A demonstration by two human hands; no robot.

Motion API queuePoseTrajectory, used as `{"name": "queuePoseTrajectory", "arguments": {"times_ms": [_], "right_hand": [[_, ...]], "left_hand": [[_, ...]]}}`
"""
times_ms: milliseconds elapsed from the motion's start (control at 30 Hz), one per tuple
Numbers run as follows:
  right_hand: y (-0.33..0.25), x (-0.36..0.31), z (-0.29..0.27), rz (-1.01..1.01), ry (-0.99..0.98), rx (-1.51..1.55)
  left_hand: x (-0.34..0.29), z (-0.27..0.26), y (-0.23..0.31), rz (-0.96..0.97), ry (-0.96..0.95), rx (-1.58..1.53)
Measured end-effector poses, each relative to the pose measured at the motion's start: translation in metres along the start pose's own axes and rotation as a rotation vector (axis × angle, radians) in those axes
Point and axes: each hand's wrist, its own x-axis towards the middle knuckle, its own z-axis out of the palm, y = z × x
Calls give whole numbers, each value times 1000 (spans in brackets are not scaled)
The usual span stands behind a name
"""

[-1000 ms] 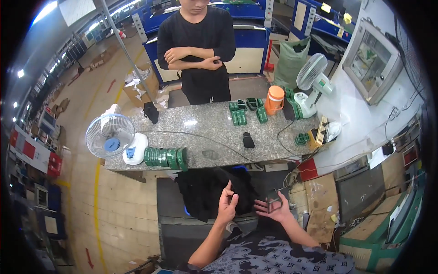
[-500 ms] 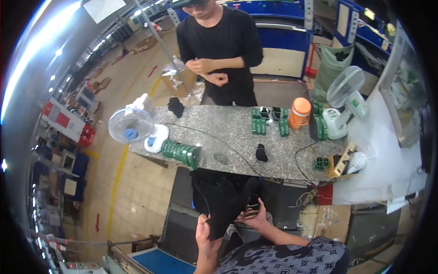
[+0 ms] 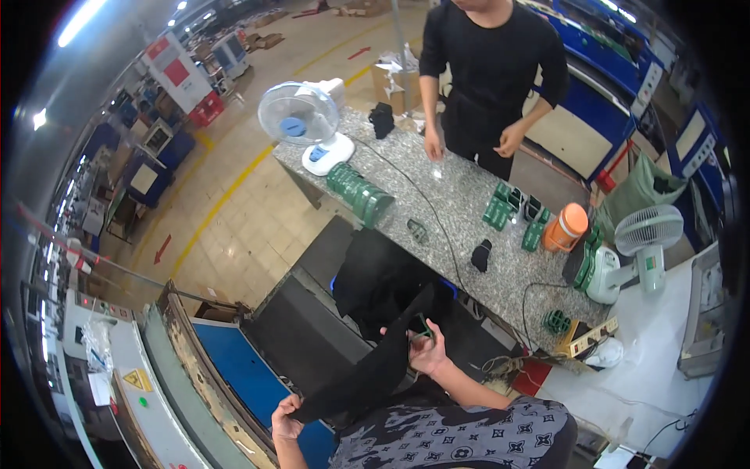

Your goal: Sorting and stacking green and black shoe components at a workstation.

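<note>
A length of black cloth stretches between my two hands, low in front of me. My left hand is closed on its lower left end. My right hand, higher and to the right, grips the other end and also has a small dark green piece at its fingers; its exact kind is hard to make out. Just beyond, a heap of black fabric lies below the near edge of the stone-topped table.
On the table stand a white fan, a row of green pieces, a black bundle, an orange jug, another fan and a power strip. A cable crosses the top. Across it stands a person in black.
My left hand has moved left and down, drawing the black cloth out lengthwise away from the heap. The view has turned. The person opposite has parted and lowered their hands.
</note>
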Motion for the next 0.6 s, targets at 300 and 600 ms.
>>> {"name": "queuePoseTrajectory", "arguments": {"times_ms": [300,600], "right_hand": [[139,32,62,438,-205,-214],[226,37,91,762,-333,-279]], "left_hand": [[3,-11,-47,426,-83,513],[-55,-46,-32,666,218,396]]}}
